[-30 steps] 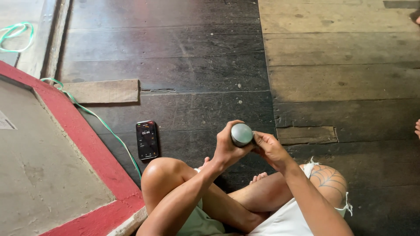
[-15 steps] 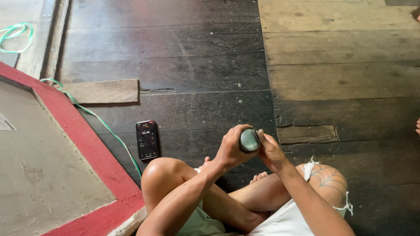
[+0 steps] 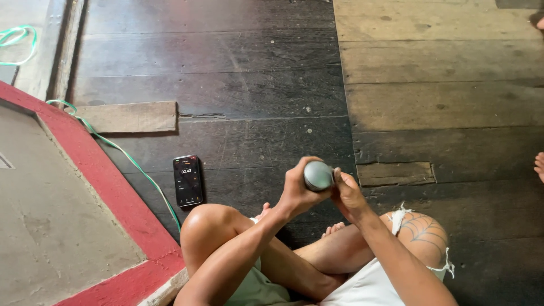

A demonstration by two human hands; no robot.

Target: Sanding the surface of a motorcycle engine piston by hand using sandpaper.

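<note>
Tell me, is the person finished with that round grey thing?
Not finished. Both hands are on it: the left hand grips the round grey object and the right hand presses against its side. Nothing shows it opened or set down. A phone lies on the wooden floor nearby.

I sit cross-legged on the worn dark plank floor (image 3: 226,73) of what looks like a plain home. Left of my phone (image 3: 188,180) on the boards, a green cord (image 3: 130,161) runs beside a red-edged concrete slab (image 3: 51,226).
</note>
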